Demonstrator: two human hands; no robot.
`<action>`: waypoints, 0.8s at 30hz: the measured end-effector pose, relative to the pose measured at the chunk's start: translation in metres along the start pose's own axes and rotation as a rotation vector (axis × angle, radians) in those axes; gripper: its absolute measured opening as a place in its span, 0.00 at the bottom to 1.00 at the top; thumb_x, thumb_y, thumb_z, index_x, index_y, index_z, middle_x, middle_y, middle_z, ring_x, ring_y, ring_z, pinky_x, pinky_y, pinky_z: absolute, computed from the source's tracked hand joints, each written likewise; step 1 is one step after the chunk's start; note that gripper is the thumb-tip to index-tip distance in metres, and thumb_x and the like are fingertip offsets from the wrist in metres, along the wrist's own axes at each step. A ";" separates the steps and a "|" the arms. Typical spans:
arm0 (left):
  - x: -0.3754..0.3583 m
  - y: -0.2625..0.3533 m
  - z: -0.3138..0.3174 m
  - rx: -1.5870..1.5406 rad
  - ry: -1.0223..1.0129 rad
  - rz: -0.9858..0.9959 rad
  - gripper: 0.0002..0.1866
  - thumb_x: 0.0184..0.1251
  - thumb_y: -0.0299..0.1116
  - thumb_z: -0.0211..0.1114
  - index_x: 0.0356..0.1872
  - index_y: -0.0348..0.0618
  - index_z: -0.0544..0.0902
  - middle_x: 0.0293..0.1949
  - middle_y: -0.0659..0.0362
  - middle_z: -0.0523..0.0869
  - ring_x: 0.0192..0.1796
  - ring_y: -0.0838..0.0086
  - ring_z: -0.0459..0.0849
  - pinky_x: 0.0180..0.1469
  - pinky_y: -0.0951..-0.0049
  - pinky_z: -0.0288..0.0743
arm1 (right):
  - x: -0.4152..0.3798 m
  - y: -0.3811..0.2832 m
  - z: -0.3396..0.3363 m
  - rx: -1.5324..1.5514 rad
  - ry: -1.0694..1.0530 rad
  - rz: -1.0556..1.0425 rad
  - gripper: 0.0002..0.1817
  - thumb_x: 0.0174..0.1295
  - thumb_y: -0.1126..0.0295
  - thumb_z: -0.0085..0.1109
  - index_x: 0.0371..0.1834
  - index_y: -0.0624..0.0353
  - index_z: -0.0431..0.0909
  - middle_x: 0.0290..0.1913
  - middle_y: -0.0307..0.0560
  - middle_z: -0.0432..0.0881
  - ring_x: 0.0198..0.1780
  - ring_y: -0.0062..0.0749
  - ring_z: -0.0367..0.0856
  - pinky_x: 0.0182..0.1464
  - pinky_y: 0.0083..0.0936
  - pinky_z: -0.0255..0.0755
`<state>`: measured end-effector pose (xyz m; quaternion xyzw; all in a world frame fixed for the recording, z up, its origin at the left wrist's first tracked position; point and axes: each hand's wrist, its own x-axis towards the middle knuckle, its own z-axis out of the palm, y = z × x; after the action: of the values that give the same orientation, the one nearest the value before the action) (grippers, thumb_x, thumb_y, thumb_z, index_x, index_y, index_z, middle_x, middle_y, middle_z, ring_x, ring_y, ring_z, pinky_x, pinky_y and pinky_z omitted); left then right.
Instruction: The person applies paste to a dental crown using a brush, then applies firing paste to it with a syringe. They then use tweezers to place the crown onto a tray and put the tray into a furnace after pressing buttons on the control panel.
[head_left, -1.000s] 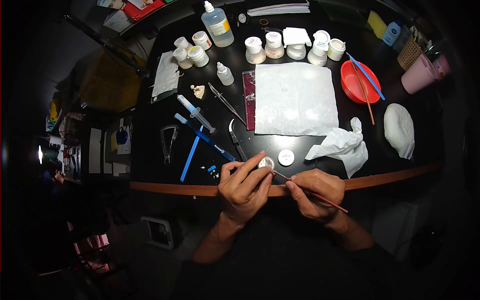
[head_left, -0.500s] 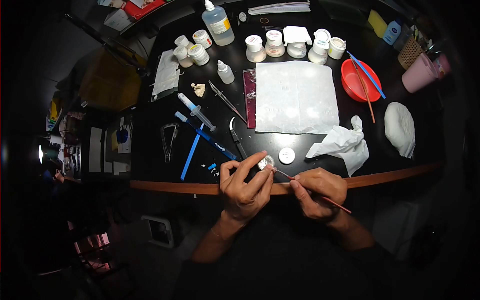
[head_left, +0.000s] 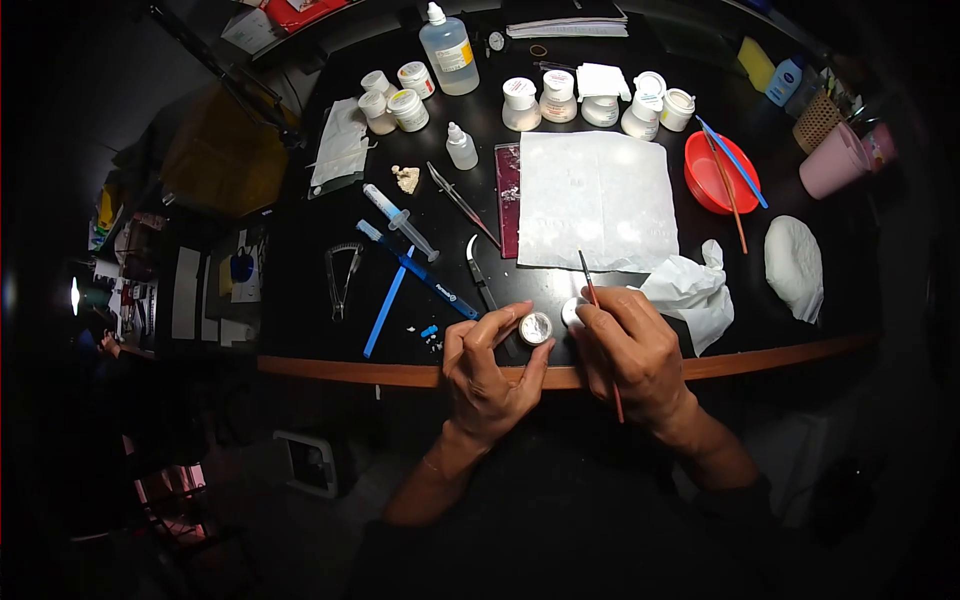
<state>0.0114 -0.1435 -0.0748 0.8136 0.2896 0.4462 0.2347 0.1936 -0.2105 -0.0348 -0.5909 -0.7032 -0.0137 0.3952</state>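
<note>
My left hand holds a small round jar between thumb and fingertips near the table's front edge; whitish content shows in its open top. To its right, my right hand grips a thin reddish brush, its dark tip pointing up and away towards the white sheet. The fingers of that hand also reach a white round lid, which they partly cover; whether they grip it I cannot tell.
Curved tweezers, a blue-handled brush and a syringe lie left of the sheet. Crumpled tissue and a red bowl are on the right. Several jars stand behind. A person's hand shows far left.
The brush in my right hand has left the jar and swung upright, and that hand has moved to the lid. My left hand has turned the jar's opening more into view.
</note>
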 end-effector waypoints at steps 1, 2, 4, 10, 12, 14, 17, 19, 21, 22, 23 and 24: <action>-0.001 0.001 0.001 -0.009 0.008 -0.020 0.40 0.51 0.15 0.82 0.61 0.32 0.65 0.51 0.41 0.85 0.53 0.59 0.91 0.57 0.68 0.89 | 0.003 0.000 0.001 -0.027 -0.027 -0.005 0.13 0.56 0.81 0.67 0.45 0.66 0.81 0.47 0.56 0.84 0.46 0.50 0.86 0.46 0.37 0.80; -0.001 0.001 0.002 -0.019 0.018 -0.040 0.41 0.51 0.15 0.82 0.62 0.32 0.64 0.51 0.40 0.85 0.54 0.58 0.91 0.57 0.67 0.89 | 0.005 0.000 0.001 -0.054 -0.055 -0.010 0.13 0.56 0.80 0.67 0.45 0.66 0.80 0.48 0.57 0.84 0.47 0.50 0.86 0.47 0.37 0.80; -0.002 0.001 0.003 -0.040 0.029 -0.052 0.42 0.51 0.15 0.82 0.63 0.31 0.62 0.51 0.40 0.84 0.54 0.58 0.91 0.56 0.66 0.90 | 0.006 0.001 0.001 -0.083 -0.107 0.000 0.12 0.57 0.79 0.66 0.45 0.65 0.79 0.49 0.57 0.83 0.48 0.51 0.86 0.50 0.39 0.80; 0.000 0.000 0.002 -0.092 0.047 -0.059 0.45 0.50 0.15 0.82 0.65 0.30 0.60 0.50 0.41 0.82 0.52 0.58 0.91 0.55 0.65 0.90 | 0.008 -0.001 0.001 0.020 -0.068 0.017 0.14 0.55 0.80 0.71 0.44 0.65 0.80 0.48 0.57 0.85 0.44 0.51 0.87 0.46 0.39 0.82; -0.001 -0.003 0.002 -0.116 0.055 -0.047 0.47 0.50 0.15 0.82 0.67 0.31 0.58 0.51 0.41 0.82 0.51 0.58 0.90 0.56 0.65 0.90 | 0.014 -0.005 0.000 0.132 -0.022 0.010 0.15 0.54 0.80 0.74 0.44 0.64 0.80 0.47 0.56 0.86 0.41 0.49 0.88 0.43 0.38 0.82; -0.003 -0.006 0.004 -0.161 0.065 -0.037 0.49 0.50 0.14 0.81 0.68 0.31 0.55 0.52 0.41 0.81 0.51 0.57 0.90 0.56 0.64 0.90 | 0.020 -0.011 0.000 0.261 0.000 -0.006 0.16 0.52 0.80 0.76 0.43 0.64 0.81 0.47 0.55 0.86 0.38 0.47 0.88 0.41 0.38 0.82; -0.004 -0.004 0.001 -0.152 0.066 -0.028 0.50 0.50 0.16 0.81 0.70 0.31 0.54 0.56 0.40 0.79 0.54 0.57 0.89 0.55 0.66 0.89 | 0.026 -0.016 0.006 0.290 -0.111 -0.016 0.17 0.53 0.80 0.76 0.45 0.63 0.82 0.48 0.52 0.87 0.38 0.45 0.89 0.45 0.36 0.82; -0.002 -0.005 -0.001 -0.132 0.072 -0.014 0.50 0.50 0.17 0.82 0.70 0.30 0.55 0.58 0.40 0.77 0.55 0.57 0.89 0.55 0.66 0.89 | 0.030 -0.018 0.006 0.253 -0.195 -0.027 0.18 0.53 0.81 0.75 0.48 0.62 0.83 0.48 0.51 0.87 0.41 0.45 0.89 0.48 0.35 0.82; -0.003 -0.006 -0.002 -0.108 0.071 0.003 0.51 0.50 0.18 0.83 0.70 0.30 0.55 0.60 0.41 0.76 0.55 0.57 0.89 0.55 0.66 0.89 | 0.032 -0.016 0.005 0.247 -0.210 -0.055 0.19 0.52 0.81 0.75 0.49 0.62 0.83 0.48 0.52 0.87 0.41 0.46 0.89 0.47 0.35 0.82; -0.002 -0.006 -0.003 -0.083 0.084 0.012 0.51 0.49 0.19 0.84 0.70 0.31 0.55 0.57 0.41 0.78 0.53 0.57 0.90 0.53 0.66 0.87 | 0.033 -0.014 0.004 0.244 -0.218 -0.069 0.20 0.52 0.81 0.75 0.49 0.62 0.83 0.48 0.52 0.87 0.42 0.46 0.89 0.46 0.35 0.82; 0.000 -0.005 -0.002 -0.059 0.096 0.020 0.52 0.49 0.20 0.85 0.70 0.31 0.55 0.54 0.42 0.81 0.51 0.58 0.91 0.50 0.67 0.86 | 0.034 -0.013 0.004 0.260 -0.230 -0.061 0.20 0.52 0.82 0.75 0.49 0.61 0.83 0.48 0.52 0.87 0.42 0.47 0.89 0.45 0.35 0.82; 0.001 -0.005 -0.002 -0.037 0.105 0.030 0.53 0.49 0.21 0.86 0.70 0.32 0.55 0.51 0.42 0.84 0.48 0.59 0.92 0.48 0.68 0.84 | 0.033 -0.012 0.004 0.275 -0.241 -0.051 0.20 0.51 0.82 0.75 0.48 0.61 0.83 0.48 0.53 0.87 0.42 0.47 0.89 0.45 0.35 0.83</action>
<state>0.0086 -0.1388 -0.0764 0.7888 0.2812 0.4970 0.2274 0.1818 -0.1844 -0.0136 -0.5106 -0.7557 0.1432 0.3844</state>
